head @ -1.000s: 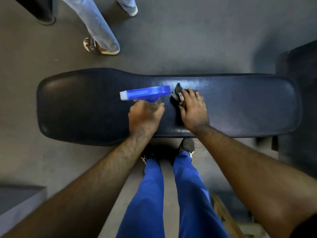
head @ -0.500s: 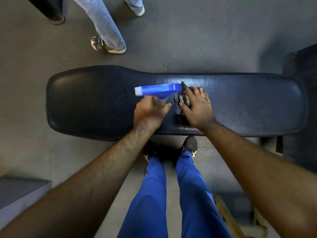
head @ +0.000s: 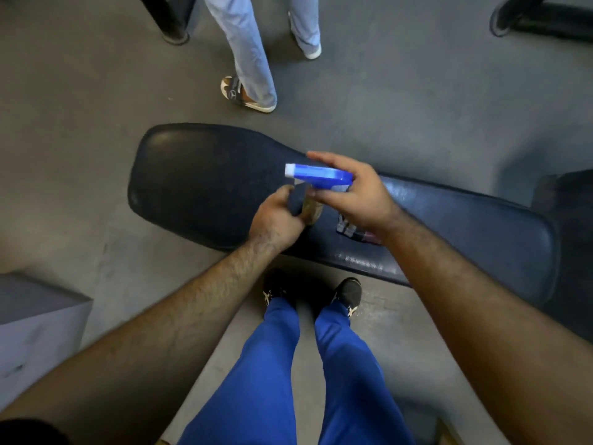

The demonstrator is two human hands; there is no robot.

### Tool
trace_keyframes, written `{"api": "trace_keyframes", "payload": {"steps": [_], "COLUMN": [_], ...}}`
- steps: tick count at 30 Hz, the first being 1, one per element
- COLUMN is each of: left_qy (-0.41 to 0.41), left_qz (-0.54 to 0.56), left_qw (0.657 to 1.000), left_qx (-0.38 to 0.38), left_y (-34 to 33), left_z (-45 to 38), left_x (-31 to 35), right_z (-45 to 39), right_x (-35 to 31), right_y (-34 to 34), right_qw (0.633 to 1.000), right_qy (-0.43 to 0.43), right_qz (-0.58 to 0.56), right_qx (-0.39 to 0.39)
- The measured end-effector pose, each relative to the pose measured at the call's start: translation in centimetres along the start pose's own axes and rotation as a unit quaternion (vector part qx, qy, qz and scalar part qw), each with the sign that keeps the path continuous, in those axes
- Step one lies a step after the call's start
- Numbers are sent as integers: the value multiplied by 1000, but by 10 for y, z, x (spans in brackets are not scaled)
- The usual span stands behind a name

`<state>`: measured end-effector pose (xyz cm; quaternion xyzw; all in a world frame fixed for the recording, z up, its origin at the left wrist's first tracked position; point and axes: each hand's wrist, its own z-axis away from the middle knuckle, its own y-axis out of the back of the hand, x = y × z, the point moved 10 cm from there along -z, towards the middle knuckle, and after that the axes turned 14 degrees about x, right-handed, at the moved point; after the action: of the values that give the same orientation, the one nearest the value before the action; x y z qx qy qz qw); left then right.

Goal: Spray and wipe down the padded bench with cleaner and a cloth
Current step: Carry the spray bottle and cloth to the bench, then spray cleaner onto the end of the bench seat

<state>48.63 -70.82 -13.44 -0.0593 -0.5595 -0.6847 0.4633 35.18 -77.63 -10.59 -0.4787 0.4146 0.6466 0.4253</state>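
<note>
One padded worktop (head: 199, 187), dark, lay across the view under both hands. One spray bottle (head: 316, 178), blue head, white nozzle, was held above it between the two hands. Left hand (head: 277, 216) was closed round the bottle's body from below. Right hand (head: 356, 191) was wrapped on the blue head, fingers (head: 324, 157) stretched over the top. One cloth (head: 351, 229), checked, lay on the worktop just under the right wrist, partly hidden. Two blue trouser legs (head: 279, 374) and two dark shoes (head: 349, 292) showed below the hands; a second person's legs (head: 247, 53) stood beyond.
</note>
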Motion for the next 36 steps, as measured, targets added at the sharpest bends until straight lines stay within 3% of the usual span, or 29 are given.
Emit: {"api": "trace_keyframes", "payload": {"steps": [4,8,11,14,17,23,28,36], "left_qy": [11,41,49,49,33,-11,-54,-41], "left_qz": [-10,-2,-4,2,-7,-64,-138,-217], "left_qw": [1000,997,995,994,993,986,960,950], "left_qx": [26,64,84,95,115,155,238,219], "left_y": [14,34,50,65,89,141,172,134], "left_z": [-15,-32,-45,-63,-85,-134,-181,-213], "left_x": [-12,-38,-60,-84,-106,-162,-215,-257], "right_z": [-9,-24,-36,-55,-65,-94,-128,-175], "right_x": [-12,-36,-46,-39,-34,-27,-3,13], "right_y": [-21,-45,-73,-89,-113,-199,-269,-347], "right_qw": [999,973,961,980,977,962,943,917], "right_qy": [12,138,182,115,65,19,-46,-73], "right_qz": [33,179,205,162,188,269,328,387], "right_qx": [-35,-44,-37,31,81,35,-19,-65]}}
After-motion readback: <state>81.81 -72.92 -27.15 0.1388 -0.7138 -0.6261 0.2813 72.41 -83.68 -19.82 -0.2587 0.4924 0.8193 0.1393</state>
